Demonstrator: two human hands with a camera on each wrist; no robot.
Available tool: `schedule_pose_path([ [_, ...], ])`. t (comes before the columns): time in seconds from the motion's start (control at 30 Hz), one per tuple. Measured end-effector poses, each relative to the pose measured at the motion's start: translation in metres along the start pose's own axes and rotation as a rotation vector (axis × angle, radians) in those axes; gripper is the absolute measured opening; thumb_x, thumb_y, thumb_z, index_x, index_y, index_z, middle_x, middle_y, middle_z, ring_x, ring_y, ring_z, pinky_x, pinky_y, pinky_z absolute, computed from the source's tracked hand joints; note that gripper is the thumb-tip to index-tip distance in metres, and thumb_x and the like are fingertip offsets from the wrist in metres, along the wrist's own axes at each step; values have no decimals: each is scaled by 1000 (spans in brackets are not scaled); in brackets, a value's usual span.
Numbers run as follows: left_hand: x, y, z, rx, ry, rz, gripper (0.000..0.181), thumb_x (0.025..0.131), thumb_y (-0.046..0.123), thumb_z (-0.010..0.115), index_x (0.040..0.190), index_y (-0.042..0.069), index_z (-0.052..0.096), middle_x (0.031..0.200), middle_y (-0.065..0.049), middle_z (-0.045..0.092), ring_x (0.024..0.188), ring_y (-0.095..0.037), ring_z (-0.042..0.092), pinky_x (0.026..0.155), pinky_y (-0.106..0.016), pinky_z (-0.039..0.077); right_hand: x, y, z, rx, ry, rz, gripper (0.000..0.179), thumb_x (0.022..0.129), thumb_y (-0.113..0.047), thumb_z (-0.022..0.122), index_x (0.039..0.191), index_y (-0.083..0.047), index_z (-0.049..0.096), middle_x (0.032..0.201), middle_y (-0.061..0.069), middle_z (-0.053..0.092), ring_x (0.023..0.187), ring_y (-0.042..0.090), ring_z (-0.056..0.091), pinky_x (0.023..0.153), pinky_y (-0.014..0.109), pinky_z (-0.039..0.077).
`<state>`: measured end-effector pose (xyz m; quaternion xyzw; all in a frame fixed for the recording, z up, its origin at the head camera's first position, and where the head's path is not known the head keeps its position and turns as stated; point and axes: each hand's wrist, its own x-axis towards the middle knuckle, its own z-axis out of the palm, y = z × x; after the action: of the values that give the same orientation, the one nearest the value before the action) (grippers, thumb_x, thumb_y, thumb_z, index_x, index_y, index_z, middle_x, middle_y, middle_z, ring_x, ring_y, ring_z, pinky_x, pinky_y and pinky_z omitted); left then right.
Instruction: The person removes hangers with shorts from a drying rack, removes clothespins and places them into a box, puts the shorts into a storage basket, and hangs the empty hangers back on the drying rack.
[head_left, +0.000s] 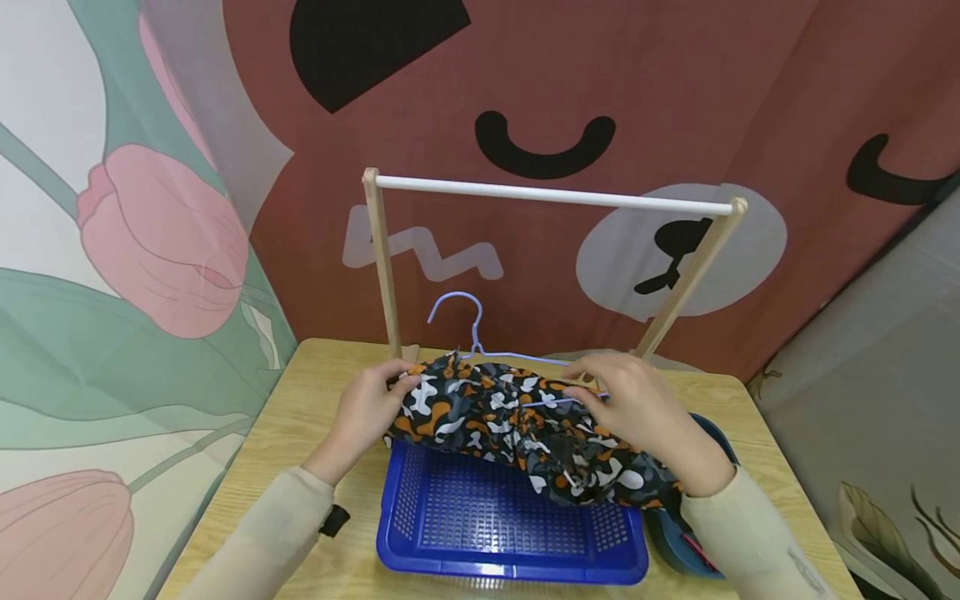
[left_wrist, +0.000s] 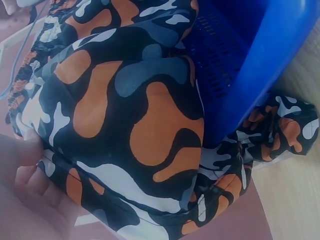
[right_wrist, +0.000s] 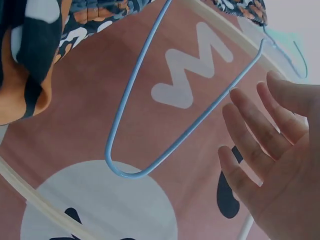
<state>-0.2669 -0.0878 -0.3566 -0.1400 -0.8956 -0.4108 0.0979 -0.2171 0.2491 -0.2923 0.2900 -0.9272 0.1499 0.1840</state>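
A garment (head_left: pixel 465 417) in black, orange, white and grey camouflage print, with gathered elastic parts, is held up across the back of a blue basket (head_left: pixel 510 562). My left hand (head_left: pixel 371 408) pinches its left end between thumb and fingers, seen also in the left wrist view on the cloth (left_wrist: pixel 140 110). A light blue wire hanger (right_wrist: pixel 127 90) runs partly inside the garment; its hook stands up behind the cloth and its right end is bare. Beside that end is my right hand (right_wrist: pixel 270 145), fingers loosely bent, thumb apart, fingertips right at the wire.
Behind the garment stands a rack with wooden posts (head_left: pixel 384 275) and a white rail (head_left: pixel 555 195). A dark teal round container (head_left: pixel 671 542) sits right of the basket, partly under the right forearm. The wooden table (head_left: pixel 315 375) ends at a printed curtain (head_left: pixel 315 208).
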Motion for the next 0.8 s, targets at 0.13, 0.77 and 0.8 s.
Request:
schedule_pose_path([
  [0.13,0,1,0,8,4,8,17,94,18,70,107,8,75,94,-8,73,58,-16,48,58,-35,41,6,6,2,-1,15,46,17,85,-16,80,101,-13,74,93,-1,72,79,15,66,62,32,52],
  [0.77,1,11,1,19,-20,36,18,94,17,70,108,7,75,60,2,56,46,-8,25,48,-30,28,16,4,22,66,-78,172,18,90,-21,75,107,-14,74,100,-2,72,82,12,66,66,34,52],
  [0.8,1,12,1,18,-22,35,18,94,17,70,108,7,75,60,2,56,46,-8,25,47,-30,28,16,4,23,70,-74,170,18,90,-20,75,107,-14,74,101,-2,72,82,13,66,67,34,52],
])
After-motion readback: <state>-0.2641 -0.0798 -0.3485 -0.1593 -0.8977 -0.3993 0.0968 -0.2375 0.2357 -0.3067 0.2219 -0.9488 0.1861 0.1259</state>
